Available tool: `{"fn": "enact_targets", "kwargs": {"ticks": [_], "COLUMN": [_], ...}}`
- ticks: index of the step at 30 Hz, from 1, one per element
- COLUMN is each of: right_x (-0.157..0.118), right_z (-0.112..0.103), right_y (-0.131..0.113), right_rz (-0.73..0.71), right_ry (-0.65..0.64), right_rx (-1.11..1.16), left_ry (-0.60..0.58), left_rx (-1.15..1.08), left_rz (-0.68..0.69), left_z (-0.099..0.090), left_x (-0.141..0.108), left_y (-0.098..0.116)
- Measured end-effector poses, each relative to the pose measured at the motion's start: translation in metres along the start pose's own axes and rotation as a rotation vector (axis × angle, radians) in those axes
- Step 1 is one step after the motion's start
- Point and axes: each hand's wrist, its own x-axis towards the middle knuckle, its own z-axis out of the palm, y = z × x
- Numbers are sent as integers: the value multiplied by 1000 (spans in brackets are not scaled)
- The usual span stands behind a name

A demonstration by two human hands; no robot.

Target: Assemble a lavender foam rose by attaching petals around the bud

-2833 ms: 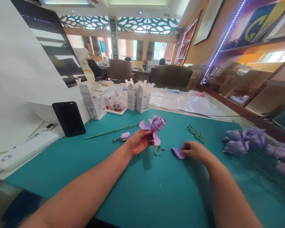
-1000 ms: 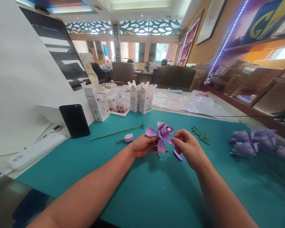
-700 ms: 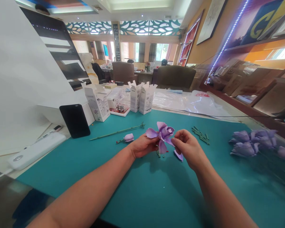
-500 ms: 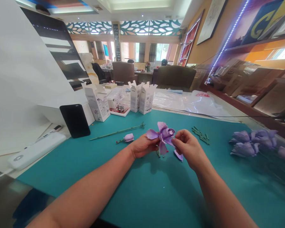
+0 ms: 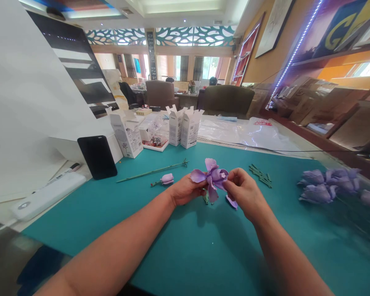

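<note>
A purple artificial flower [image 5: 214, 176] with spread petals is held up over the teal mat [image 5: 185, 255]. My left hand [image 5: 186, 190] is closed around its underside from the left. The thumb and fingers of my right hand [image 5: 244, 191] pinch a petal at the flower's right side. One loose purple petal [image 5: 232, 202] lies on the mat below, close to my right hand. Small green pieces [image 5: 206, 199] show beneath the flower, partly hidden. Left of my hands lie a purple bud [image 5: 167, 179] and a long green stem [image 5: 154, 169].
Short green stems [image 5: 260, 176] lie in a pile to the right, with finished purple flowers [image 5: 317, 187] further right. White boxes [image 5: 189, 129] stand along the back. At left are a black phone [image 5: 97, 157] and a white power strip [image 5: 49, 195].
The flower has turned slightly and its right petal has shifted in under the fingers of my right hand. Both hands stay in nearly the same place.
</note>
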Motion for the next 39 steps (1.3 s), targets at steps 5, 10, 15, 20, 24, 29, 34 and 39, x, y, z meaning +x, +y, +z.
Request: {"fn": "enact_targets", "kwargs": {"ticks": [5,10,15,20,24,29,34,39], "right_x": [0,-2,-3,-2,-3,-2,-1,-13], "right_z": [1,2,3,5,5,-1,7,35], "right_y": [0,-2,-4,-5,-5,-5,2,4], "right_rz": [-2,0,13,48,51,86,213,336], "right_ry": [-2,0,15,23,-24,-23,-52,-300], "right_rx": [3,8,8,10,84,162,266,435], "left_ry": [-9,-13,2,26,65,50,8,-97], "left_rx": [2,21,23,-21,-69,-154,-241,-276], "left_rz": [-2,-4,-8,-24,-20,-13,14,-63], "left_z": [-1,-1,-1,0,1,0,7,19], "left_x": [1,0,-1,-1,0,0,-7,-17], "left_y": [0,0,1,1,1,4,15,18]}}
